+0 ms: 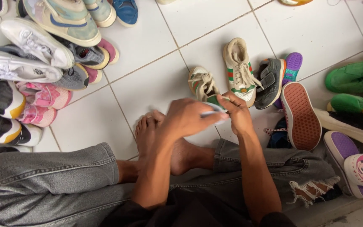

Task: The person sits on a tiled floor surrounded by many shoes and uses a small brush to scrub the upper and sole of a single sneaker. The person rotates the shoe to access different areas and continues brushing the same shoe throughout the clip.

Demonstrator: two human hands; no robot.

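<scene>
Seated cross-legged on white floor tiles (pixel 156 80), left hand (pixel 188 117) curled shut around a pale, blurred tool (pixel 215 112) and right hand (pixel 238 113) pinching the heel of a small cream sneaker with green-and-red stripes (pixel 202 86), its matching sneaker (pixel 240 71) just right of it.

Small cream lace-up sneaker (pixel 202 86) held at both hands, its cream lace-up twin (pixel 240 71) just right; mixed shoe pile (pixel 38 59) far left.
</scene>
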